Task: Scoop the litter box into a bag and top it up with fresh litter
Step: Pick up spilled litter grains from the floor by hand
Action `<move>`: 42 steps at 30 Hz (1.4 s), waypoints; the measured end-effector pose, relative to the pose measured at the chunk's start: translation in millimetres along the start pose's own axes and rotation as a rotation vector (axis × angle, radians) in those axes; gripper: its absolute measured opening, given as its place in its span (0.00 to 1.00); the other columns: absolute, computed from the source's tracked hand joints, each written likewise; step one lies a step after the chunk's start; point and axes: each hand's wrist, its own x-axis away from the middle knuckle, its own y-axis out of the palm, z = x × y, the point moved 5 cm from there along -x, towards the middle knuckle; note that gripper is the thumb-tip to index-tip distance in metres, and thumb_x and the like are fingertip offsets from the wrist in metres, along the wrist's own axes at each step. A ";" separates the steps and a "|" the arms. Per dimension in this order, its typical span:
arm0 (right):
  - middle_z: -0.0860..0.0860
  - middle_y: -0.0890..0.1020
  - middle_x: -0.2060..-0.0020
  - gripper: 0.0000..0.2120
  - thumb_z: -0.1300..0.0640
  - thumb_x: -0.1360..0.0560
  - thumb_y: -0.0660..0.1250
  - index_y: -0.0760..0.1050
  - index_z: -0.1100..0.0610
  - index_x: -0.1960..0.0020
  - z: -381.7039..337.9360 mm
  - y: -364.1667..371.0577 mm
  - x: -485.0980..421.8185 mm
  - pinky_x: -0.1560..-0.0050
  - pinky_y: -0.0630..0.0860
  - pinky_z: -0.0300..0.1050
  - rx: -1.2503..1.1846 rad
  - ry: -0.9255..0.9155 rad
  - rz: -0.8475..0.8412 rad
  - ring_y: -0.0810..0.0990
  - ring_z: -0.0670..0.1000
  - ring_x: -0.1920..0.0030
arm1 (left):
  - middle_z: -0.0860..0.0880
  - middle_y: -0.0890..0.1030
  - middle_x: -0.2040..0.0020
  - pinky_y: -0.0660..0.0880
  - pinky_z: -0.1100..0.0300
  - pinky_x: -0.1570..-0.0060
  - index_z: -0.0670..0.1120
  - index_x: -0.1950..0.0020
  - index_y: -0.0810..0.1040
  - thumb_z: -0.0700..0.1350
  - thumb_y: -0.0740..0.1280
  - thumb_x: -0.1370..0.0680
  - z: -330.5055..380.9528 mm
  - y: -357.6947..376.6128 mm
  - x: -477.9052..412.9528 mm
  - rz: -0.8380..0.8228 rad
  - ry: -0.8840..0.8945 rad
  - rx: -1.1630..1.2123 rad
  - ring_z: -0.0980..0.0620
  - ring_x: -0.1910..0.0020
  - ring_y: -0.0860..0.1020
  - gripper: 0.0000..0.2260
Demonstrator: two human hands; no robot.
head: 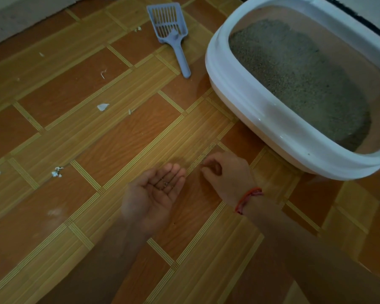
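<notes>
Litter box [261, 119] at 2 o'clock, on the floor, white rim, grey-brown litter [294, 73] heaped inside.

Sweep from the left.
- Left hand [154, 194], 6 o'clock: palm up, fingers lightly spread, a few stray grains [165, 183] lying on it.
- Scoop [169, 29], 12 o'clock: flat on the floor, untouched, handle [183, 60] pointing toward 5 o'clock. Judged light, stiff, slotted; take it by the handle.
- Right hand [226, 174], just right of the left: fingers curled, thumb and forefinger pinched at the floor. By my reading it is on one more of the stray grains; too small to confirm. Red thread [248, 198] on that wrist.
- Box: judged heavy when loaded, rigid smooth plastic. Grip under the rim on both sides and keep it level. The litter is loose and granular and would spill readily.

Floor [75, 84]: glossy wood-pattern tiles, probably slick. White scraps [102, 106] lie scattered from 9 to 10 o'clock. Pale wall [20, 18] at 10 o'clock. No bag in view.
</notes>
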 end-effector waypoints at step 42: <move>0.42 0.77 0.62 0.03 0.53 0.23 0.65 0.78 0.49 0.52 32.2 -17.6 -8.4 0.55 0.79 0.44 -0.063 0.113 0.086 0.76 0.43 0.60 | 0.38 0.84 0.51 0.82 0.49 0.53 0.34 0.56 0.83 0.42 0.58 0.18 -2.4 -4.3 -0.4 -0.018 -0.006 -0.017 0.41 0.48 0.84 0.18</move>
